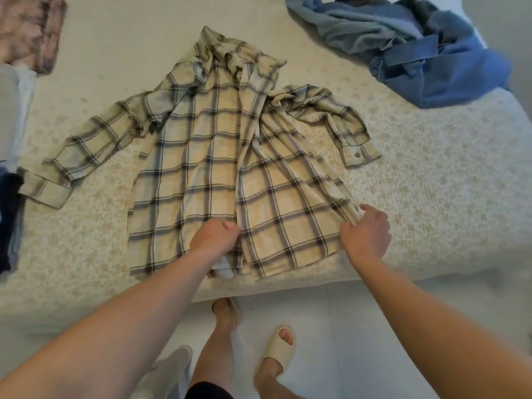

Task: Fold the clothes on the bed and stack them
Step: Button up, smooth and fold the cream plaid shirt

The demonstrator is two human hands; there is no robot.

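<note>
A cream plaid shirt (201,156) lies spread on the bed (431,197), collar away from me and hem near the front edge. Its left sleeve stretches out to the left; its right sleeve is bunched near the right shoulder. My left hand (214,236) grips the front placket near the hem at the shirt's middle. My right hand (365,230) pinches the right side edge of the front panel, pulling it taut.
A heap of blue clothes (417,50) lies at the back right of the bed. A folded pinkish patterned cloth (28,30) sits at the back left, with white and dark folded items (11,168) along the left edge. My slippered feet stand on the floor below.
</note>
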